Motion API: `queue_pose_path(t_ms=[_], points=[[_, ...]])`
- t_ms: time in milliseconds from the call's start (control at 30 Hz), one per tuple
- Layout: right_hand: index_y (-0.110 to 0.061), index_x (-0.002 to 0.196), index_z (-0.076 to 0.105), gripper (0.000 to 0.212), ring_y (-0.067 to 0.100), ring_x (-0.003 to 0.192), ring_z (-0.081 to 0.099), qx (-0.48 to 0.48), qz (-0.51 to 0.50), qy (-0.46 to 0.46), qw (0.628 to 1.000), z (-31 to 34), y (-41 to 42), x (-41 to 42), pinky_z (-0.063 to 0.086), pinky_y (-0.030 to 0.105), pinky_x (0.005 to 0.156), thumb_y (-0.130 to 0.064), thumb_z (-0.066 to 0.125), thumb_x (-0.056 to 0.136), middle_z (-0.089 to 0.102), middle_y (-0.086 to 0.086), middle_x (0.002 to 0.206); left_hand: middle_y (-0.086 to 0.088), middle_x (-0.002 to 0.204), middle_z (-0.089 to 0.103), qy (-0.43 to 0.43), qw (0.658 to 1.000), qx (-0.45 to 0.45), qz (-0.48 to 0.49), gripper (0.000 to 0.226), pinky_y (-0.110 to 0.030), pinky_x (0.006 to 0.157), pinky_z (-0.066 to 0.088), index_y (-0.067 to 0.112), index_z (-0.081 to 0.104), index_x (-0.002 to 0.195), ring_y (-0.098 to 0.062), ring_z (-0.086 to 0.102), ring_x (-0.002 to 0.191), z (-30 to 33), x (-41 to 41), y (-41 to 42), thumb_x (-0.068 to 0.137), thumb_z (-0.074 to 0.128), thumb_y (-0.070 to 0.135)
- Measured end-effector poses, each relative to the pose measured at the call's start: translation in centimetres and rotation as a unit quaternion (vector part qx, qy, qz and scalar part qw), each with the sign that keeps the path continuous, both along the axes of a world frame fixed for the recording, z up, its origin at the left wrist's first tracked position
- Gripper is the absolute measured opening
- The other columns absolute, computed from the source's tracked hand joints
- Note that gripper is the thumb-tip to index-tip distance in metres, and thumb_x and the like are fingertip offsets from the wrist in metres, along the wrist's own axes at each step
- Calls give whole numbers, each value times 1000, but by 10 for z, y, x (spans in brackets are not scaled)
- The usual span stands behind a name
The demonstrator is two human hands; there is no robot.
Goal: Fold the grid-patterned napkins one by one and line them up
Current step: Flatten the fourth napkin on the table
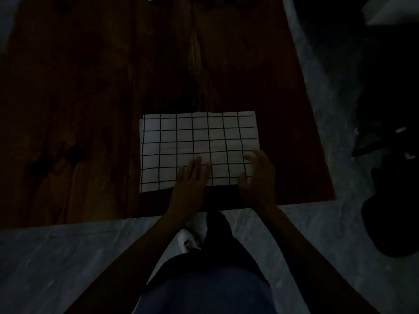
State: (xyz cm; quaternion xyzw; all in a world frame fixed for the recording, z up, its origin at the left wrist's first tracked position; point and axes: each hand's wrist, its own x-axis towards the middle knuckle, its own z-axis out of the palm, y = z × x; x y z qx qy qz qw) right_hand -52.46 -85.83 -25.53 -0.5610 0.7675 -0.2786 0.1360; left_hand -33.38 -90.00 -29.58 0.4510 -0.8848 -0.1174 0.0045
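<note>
napkin (pixel 199 146) lay flat on wooden table (pixel 90 87), 6 o'clock edge | left hand (pixel 189 181) fingers straight, flat on cloth | right hand (pixel 257 175) loosely curled at 4 o'clock corner, grip unclear in dim light | likely light, limp, slides; lift by near corners

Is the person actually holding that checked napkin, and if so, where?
Not clearly. The left hand lies flat on the grid-patterned napkin near its front edge. The right hand is curled at the front right corner; a grip cannot be told.

White napkin (pixel 199 141) with black grid; table (pixel 90 87) seemingly dark brown.
</note>
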Motion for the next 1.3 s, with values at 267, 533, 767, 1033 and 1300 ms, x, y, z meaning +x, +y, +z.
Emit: queue_pose_path(t_ms=[267, 533, 767, 1033, 1300], points=[[-20, 149, 19, 65, 29, 146, 1, 157, 221, 126, 954, -59, -22, 35, 2, 50, 117, -54, 18, 93, 7, 13, 157, -17, 156, 5, -17, 989, 64, 135, 79, -58, 111, 1, 19, 12, 150, -31, 2, 145, -8, 25, 16, 86, 19, 66], [-20, 148, 25, 58, 29, 145, 4, 117, 249, 163, 948, -58, -21, 43, -2, 46, 117, -44, 27, 95, 14, 15, 156, -17, 155, 12, -20, 983, 45, 177, 71, -56, 111, 4, 17, 18, 148, -28, 4, 143, -15, 36, 30, 94, 6, 61], [-22, 149, 19, 60, 29, 145, 1, 141, 250, 159, 945, -56, -16, 35, 0, 50, 116, -47, 21, 94, 10, 14, 157, -21, 152, 19, -22, 965, 44, 258, 74, -53, 113, -4, 9, 21, 147, -34, 15, 141, -6, 47, 45, 95, 6, 60], [-18, 149, 21, 62, 29, 146, 1, 141, 242, 142, 950, -57, -41, 63, 6, 48, 118, -49, 17, 95, 8, 14, 158, -15, 157, 10, 16, 970, 48, 237, 67, -52, 116, 10, 16, 13, 149, -28, 6, 145, -14, 57, 0, 94, 18, 53], [-16, 146, 27, 66, 30, 146, 1, 153, 151, 140, 966, -52, -26, 30, -3, 44, 117, -53, 24, 91, 12, 16, 157, -16, 157, 11, -54, 962, -3, 266, 74, -55, 113, -4, 19, 12, 150, -31, 4, 144, -3, 75, 0, 90, 23, 60]])
